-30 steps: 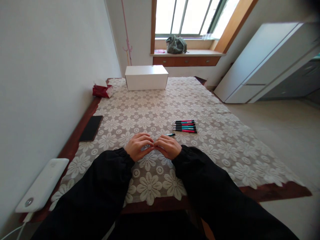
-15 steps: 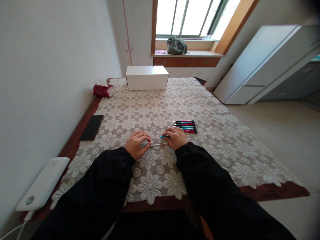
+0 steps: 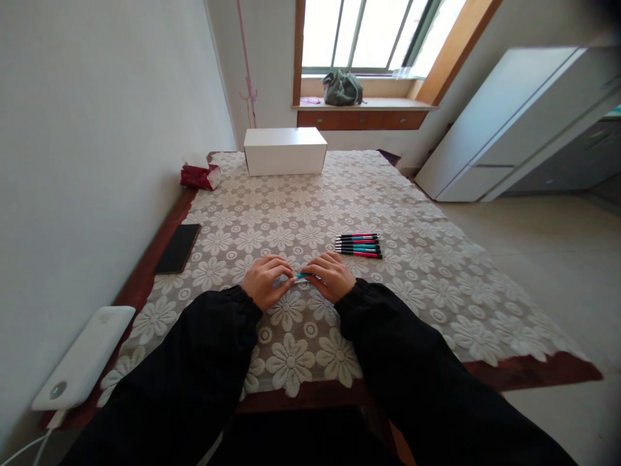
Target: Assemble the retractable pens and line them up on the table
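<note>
Low over the lace cloth, the fingertips of my two hands almost meet. My left hand (image 3: pixel 266 279) is closed in a pinch on the end of a thin white rod (image 3: pixel 301 280), which looks like a pen refill. My right hand (image 3: pixel 330 276) pinches a small blue pen part (image 3: pixel 301 276), its tip close to my left fingers and just above the rod. My fingers cover much of both pieces. Beyond my right hand, several pens (image 3: pixel 359 246) with black, red and blue barrels lie side by side in a row.
A lace cloth (image 3: pixel 291 213) covers the table. To the left lie a dark phone-like slab (image 3: pixel 178 248) and a white power bank (image 3: pixel 83 357) with a cable. At the back stand a white box (image 3: pixel 285 159) and a red packet (image 3: pixel 200 177) by the wall.
My right hand has moved left with the blue pen part, bringing it up to my left fingertips. Less of the white rod shows between the hands. My left hand has stayed put.
</note>
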`<state>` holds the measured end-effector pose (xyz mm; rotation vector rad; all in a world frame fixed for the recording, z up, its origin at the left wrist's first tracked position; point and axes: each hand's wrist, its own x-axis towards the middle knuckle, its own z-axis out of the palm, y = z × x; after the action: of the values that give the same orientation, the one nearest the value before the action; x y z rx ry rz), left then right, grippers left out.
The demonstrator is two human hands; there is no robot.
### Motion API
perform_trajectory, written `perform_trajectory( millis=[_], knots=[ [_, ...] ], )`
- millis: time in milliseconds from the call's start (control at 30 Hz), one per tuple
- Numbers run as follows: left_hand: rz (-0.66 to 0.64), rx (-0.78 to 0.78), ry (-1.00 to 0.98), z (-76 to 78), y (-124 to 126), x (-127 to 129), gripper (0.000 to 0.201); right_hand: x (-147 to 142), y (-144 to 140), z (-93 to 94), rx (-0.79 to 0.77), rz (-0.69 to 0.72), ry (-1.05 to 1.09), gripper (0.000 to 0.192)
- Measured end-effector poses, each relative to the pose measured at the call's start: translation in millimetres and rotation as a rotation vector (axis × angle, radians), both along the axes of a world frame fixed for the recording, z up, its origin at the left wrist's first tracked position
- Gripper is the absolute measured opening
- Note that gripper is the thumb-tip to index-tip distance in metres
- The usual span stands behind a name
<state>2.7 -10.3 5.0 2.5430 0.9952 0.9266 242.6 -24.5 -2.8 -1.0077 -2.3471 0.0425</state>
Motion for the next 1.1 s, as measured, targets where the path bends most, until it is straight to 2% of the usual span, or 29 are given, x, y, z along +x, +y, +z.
perform_trajectory(
  millis=[233, 467, 633, 733, 833, 933, 1100],
  knots=[
    [-0.06, -0.007, -0.029, -1.8, 1.1, -1.9, 0.015, -3.5, -3.4, 3.5, 0.023, 0.07, 0.04, 0.021],
    [-0.1, 0.007, -0.045, 0.8, -0.3, -2.4, 0.016, -2.0, -3.5, 1.0, -0.057, 0.156, 0.113, 0.021],
    [0.013, -0.035, -0.124, 1.5, -1.8, -2.0, 0.034, -5.1, -6.3, 4.8, -0.144, 0.186, 0.211, 0.021],
    [0.067, -0.03, -0.158, 3.0, -2.5, -1.4, 0.032, -8.7, -8.6, 6.0, -0.286, 0.18, 0.391, 0.019],
    [0.085, 0.001, -0.17, 3.9, -2.2, -0.5, 0.02, -10.4, -7.3, 4.8, -0.504, 0.156, 0.804, 0.021],
    [0.099, 0.018, -0.14, 2.2, -0.6, 0.0, 0.013, -9.2, -2.9, 5.0, -0.609, 0.142, 1.144, 0.025],
    [0.088, 0.019, -0.093, -1.9, 2.3, -0.5, 0.011, -8.9, -1.8, 9.8, -0.577, 0.067, 1.13, 0.038]
  ],
)
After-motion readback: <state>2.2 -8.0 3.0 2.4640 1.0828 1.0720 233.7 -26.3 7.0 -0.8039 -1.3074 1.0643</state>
